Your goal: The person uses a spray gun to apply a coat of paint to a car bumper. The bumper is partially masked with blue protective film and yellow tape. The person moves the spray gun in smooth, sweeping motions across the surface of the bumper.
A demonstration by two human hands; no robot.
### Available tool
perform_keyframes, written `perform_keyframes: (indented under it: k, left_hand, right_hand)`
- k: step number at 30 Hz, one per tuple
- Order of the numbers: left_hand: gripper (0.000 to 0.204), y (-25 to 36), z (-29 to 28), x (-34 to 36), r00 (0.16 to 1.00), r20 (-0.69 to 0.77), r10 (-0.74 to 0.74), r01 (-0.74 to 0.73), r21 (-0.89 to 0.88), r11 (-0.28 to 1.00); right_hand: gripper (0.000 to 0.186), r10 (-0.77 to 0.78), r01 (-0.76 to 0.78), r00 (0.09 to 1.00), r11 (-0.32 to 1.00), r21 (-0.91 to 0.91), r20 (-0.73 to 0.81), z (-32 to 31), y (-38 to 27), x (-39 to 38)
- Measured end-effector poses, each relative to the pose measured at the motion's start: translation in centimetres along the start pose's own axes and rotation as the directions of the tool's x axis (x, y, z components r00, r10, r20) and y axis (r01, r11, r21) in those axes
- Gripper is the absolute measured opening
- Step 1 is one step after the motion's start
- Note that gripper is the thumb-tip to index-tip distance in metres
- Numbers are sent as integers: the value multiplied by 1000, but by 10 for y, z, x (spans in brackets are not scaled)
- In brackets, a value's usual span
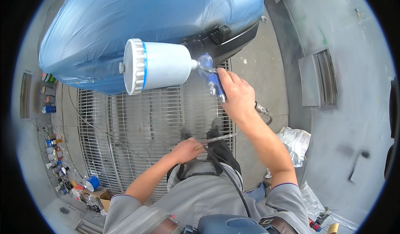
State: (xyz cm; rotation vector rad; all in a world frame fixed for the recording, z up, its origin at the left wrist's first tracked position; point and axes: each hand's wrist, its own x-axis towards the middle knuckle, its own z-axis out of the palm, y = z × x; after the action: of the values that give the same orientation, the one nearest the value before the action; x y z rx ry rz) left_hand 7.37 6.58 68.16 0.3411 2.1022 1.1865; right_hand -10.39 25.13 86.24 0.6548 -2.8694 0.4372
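Head view shows your right hand wrapped around the handle of a blue spray gun, with the index finger near the front of it; whether the trigger is pulled, I cannot tell. The gun is in the air, above the far right corner of the floor grating, and its large whitish cup stretches toward your left, with the ribbed lid at the outer end. Your left hand is lower, before your body, with its fingers curled narrow around a hose, which runs to the right, under your right forearm.

Beyond the far edge of the grating stands a car, mostly wrapped in blue film; a dark lower part of it is left uncovered, close to the gun. Outside the left edge of the grating are many cans, and a blue can lies tilted near its near left corner. Past the right edge, a crumpled pale sheet lies on the floor by the wall.

In my judgement, the step in hand is spraying, or taking aim for it, at the uncovered part. The next move would call for a steady right wrist, an even distance from the surface, and the hose held away from the car by your left hand
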Motion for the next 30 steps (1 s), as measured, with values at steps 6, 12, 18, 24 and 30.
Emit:
perform_keyframes:
  k: [6,12,18,24,30]
  left_hand:
    - [29,9,-5,13,998,-17,54,-55,-24,998]
    - [31,12,-7,16,999,32,5,-6,15,1000]
    - [30,-25,-10,1,998,50,25,-30,108,994]
    - [33,-55,-14,-22,995,94,-46,33,140,990]
    - [36,-53,6,-19,995,63,-83,78,76,994]
  right_hand:
    - [65,62,-63,998,995,-75,-4,-18,15,1]
    - [42,-22,20,997,999,35,73,-4,23,0]
    - [22,139,-96,990,803,588,-28,-12,12,4]
    - [29,548,-596,763,391,701,343,-54,35,30]
    - [29,667,-600,719,454,658,195,-52,42,38]
